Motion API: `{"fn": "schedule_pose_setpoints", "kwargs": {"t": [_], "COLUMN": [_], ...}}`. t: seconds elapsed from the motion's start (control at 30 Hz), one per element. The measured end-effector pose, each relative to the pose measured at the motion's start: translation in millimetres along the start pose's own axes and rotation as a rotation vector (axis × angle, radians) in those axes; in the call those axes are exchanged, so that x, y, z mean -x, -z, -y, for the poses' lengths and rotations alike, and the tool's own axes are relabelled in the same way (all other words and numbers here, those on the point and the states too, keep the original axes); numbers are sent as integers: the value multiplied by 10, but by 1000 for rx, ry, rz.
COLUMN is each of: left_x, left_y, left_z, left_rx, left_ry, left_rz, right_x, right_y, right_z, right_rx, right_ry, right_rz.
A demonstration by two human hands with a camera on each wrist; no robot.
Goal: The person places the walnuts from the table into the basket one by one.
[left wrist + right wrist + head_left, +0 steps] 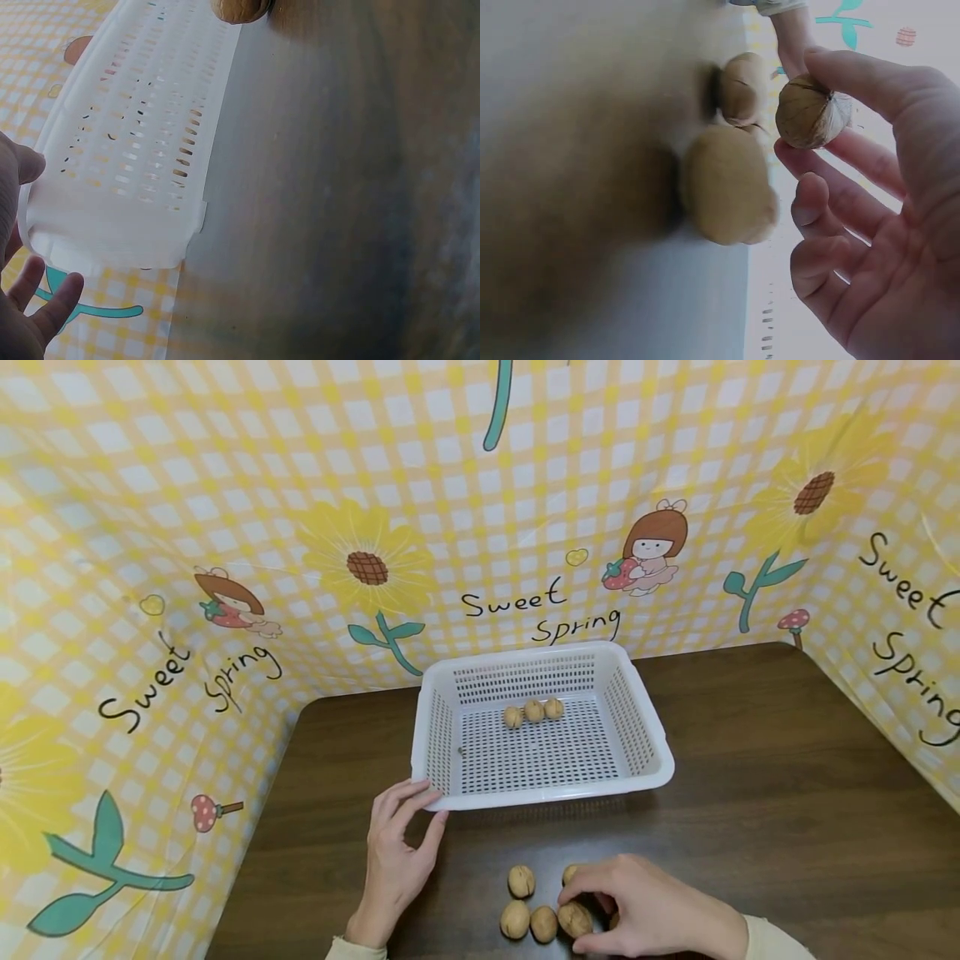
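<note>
A white plastic basket with slotted walls stands on the table, and three walnuts sit in a row on its floor. My left hand holds the basket's near left corner, thumb at the front rim and fingertips over the side. My right hand pinches a walnut between thumb and forefinger; its other fingers are loosely bent beneath. Several more walnuts lie on the table in front of the basket, beside the right hand, which partly hides some of them.
Under everything is a dark brown wooden table. A yellow-and-white checked cloth with sunflowers and lettering hangs along the back and both sides. The basket stands near the table's back edge.
</note>
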State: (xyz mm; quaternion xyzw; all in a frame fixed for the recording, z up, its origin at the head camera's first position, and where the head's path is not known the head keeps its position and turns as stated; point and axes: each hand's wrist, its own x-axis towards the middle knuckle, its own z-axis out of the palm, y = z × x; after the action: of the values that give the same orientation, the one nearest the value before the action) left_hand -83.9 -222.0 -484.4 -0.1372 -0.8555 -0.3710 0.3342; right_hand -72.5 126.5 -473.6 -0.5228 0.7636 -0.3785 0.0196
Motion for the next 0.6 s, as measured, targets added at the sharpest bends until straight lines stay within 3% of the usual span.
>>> {"fn": "schedule_pose_setpoints", "kwargs": {"t": [0.37,0.6], "left_x": [7,7], "left_y": [-3,2], "left_z": [3,-1], "left_rx": [0,2], "left_ry": [-7,-5], "left_rz": [-2,-2], "right_x": [-186,-317], "right_y": [457,691], "right_z": [94,133], "right_rx": [10,-60], "right_ry": [-59,6], "right_rz": [45,102]}}
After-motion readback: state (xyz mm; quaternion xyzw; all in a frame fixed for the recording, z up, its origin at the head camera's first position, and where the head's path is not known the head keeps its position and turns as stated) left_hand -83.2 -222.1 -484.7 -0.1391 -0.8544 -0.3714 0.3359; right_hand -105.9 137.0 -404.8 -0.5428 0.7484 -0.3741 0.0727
